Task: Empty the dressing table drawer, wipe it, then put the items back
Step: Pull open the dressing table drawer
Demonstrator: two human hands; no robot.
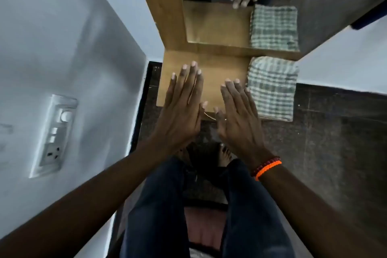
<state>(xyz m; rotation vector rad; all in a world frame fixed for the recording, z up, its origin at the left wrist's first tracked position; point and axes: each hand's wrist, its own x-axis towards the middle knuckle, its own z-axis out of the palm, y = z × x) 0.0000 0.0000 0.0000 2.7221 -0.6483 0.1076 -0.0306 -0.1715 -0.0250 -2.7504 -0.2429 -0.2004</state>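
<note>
I look straight down at a small wooden dressing table top. My left hand is held flat over it, fingers straight and together. My right hand, with orange and red bands at the wrist, is flat beside it, fingers straight, holding nothing. A folded green-and-white checked cloth lies on the right end of the top, just right of my right fingertips. Under my hands a thin metal handle shows at the table's front edge. The drawer itself is hidden.
A mirror stands upright at the back of the table and reflects both hands and the cloth. A white wall with a switch and socket plate is close on the left. Dark speckled floor lies to the right; my legs and bare feet are below.
</note>
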